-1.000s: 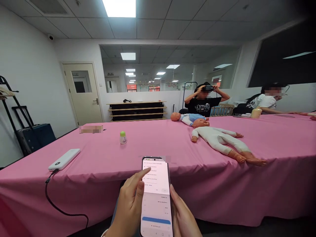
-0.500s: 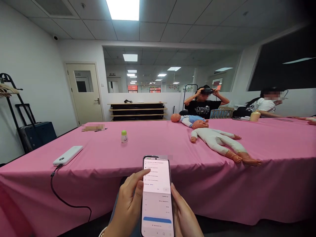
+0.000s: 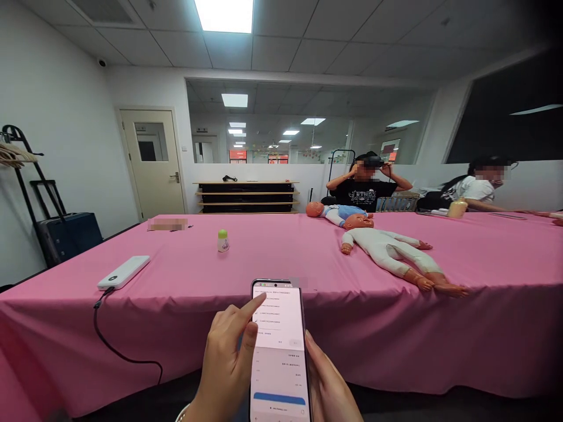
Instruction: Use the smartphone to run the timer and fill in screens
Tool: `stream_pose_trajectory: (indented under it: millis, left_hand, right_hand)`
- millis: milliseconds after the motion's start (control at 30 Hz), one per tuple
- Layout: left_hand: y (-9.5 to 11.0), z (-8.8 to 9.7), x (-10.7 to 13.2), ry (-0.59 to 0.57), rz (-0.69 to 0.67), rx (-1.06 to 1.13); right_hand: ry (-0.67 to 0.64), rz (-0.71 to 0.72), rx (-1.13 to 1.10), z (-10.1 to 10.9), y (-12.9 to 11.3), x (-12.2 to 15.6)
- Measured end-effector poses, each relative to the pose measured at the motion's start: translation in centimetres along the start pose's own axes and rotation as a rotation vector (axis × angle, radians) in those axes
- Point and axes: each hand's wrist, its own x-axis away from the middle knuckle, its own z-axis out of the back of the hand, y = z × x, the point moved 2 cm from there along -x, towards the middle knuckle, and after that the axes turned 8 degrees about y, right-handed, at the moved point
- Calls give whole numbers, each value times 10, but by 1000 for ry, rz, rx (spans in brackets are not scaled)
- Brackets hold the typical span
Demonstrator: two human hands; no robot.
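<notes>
A smartphone (image 3: 277,328) stands upright in front of me, its screen lit with a pale page of text and a blue bar low down. My right hand (image 3: 328,381) grips its right edge. My left hand (image 3: 224,363) holds the left edge, with one finger reaching over the top of the screen. Beyond the phone lies a pink-covered table (image 3: 281,258). On it are a white power bank (image 3: 123,272) with a black cable (image 3: 118,346), a small green-capped bottle (image 3: 223,240), and a white-suited baby doll (image 3: 387,252).
A second doll in blue (image 3: 338,214) lies behind the first. A seated person (image 3: 363,187) raises both hands to a dark headset. Another person (image 3: 472,190) leans on the far right of the table, near a yellowish bottle (image 3: 457,208). A suitcase (image 3: 65,237) stands at left.
The whole view has shifted slightly and levelled out, so the room sits lower and straighter. The phone stays in both hands, and the text on its screen has moved a little.
</notes>
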Motion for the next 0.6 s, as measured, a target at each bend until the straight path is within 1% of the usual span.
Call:
stream_pose_trajectory:
  millis: [67, 167, 233, 300, 367, 500, 600]
  left_hand:
    - [-3, -1, 2, 27, 49, 45]
    - [-6, -3, 6, 34, 163, 137]
    - [-7, -3, 8, 63, 223, 177]
    - [-6, -1, 8, 111, 258, 200]
    - [-6, 0, 7, 133, 273, 214]
    - [-9, 0, 7, 94, 315, 236]
    - [-8, -4, 10, 66, 411, 323]
  right_hand:
    - [-18, -16, -4, -1, 1, 1]
    - [-60, -64, -12, -2, 2, 1]
    - [-57, -73, -11, 0, 3, 1]
    - [-43, -66, -6, 2, 3, 0]
    - [-46, -62, 1, 3, 3, -1]
    - [-42, -36, 10, 4, 2, -2]
    - [-29, -11, 10, 2, 2, -2]
